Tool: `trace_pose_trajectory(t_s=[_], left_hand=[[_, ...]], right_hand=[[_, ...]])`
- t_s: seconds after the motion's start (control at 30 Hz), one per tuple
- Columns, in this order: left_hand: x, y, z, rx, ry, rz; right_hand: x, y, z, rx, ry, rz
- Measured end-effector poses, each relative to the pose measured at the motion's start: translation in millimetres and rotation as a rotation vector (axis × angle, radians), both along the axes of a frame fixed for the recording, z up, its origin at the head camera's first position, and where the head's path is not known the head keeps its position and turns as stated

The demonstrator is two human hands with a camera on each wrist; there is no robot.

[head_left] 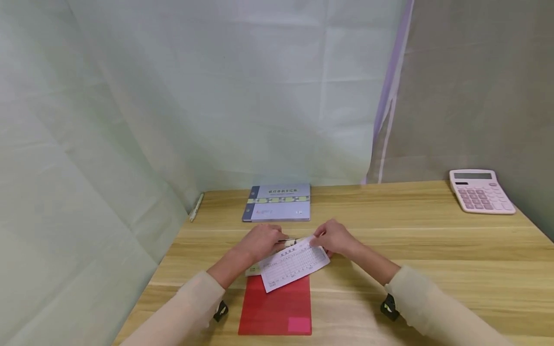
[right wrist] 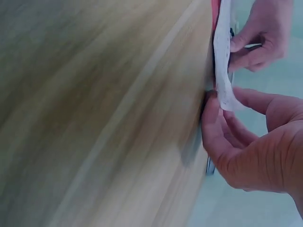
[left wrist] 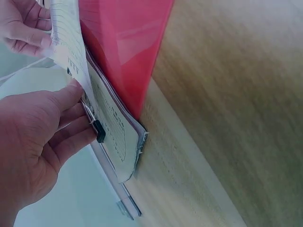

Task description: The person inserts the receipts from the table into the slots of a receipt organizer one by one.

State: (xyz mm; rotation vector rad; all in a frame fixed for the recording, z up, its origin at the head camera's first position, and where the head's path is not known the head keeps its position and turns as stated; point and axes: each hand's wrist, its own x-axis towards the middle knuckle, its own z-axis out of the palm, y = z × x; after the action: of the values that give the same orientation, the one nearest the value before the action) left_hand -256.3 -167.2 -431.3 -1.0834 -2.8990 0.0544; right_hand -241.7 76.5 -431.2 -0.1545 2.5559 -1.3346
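Note:
A white slip (head_left: 294,265) printed with a grid lies slanted over a clipped booklet of pale slips (left wrist: 116,127). My right hand (head_left: 335,238) pinches the slip by its upper right corner, and in the right wrist view that edge curves up between thumb and fingers. At the booklet's top edge sits a black binder clip (left wrist: 98,131). My left hand (head_left: 261,241) grips the clip, thumb on the near side and fingers behind. Below the papers lies a red folder (head_left: 277,307) with a pink patch; its upper part is hidden.
A ledger book (head_left: 281,203) with a blue-grey cover lies beyond the hands. At the table's left edge is a white pen (head_left: 196,207), and a pink calculator (head_left: 482,192) sits at the far right. Pale cloth (head_left: 238,96) hangs behind the wooden table (head_left: 433,250).

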Motion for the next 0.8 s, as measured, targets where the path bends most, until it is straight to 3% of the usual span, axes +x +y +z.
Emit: trace_pose_trajectory(t_s=[0.2,0.67,0.8], left_hand=[[-0.5,1.1,1.0,-0.010,-0.007,0.009],[-0.4,-1.3,-0.7,0.020,-0.019,-0.006],[-0.1,-1.1,-0.8,0.023,-0.012,-0.005]], right_hand=[[-0.4,-5,0.2,0.051,0.177,0.000],[4.5,-24,0.2,0.000,0.087,0.031],[5.6,-25,2.9,0.007,0.123,0.008]])
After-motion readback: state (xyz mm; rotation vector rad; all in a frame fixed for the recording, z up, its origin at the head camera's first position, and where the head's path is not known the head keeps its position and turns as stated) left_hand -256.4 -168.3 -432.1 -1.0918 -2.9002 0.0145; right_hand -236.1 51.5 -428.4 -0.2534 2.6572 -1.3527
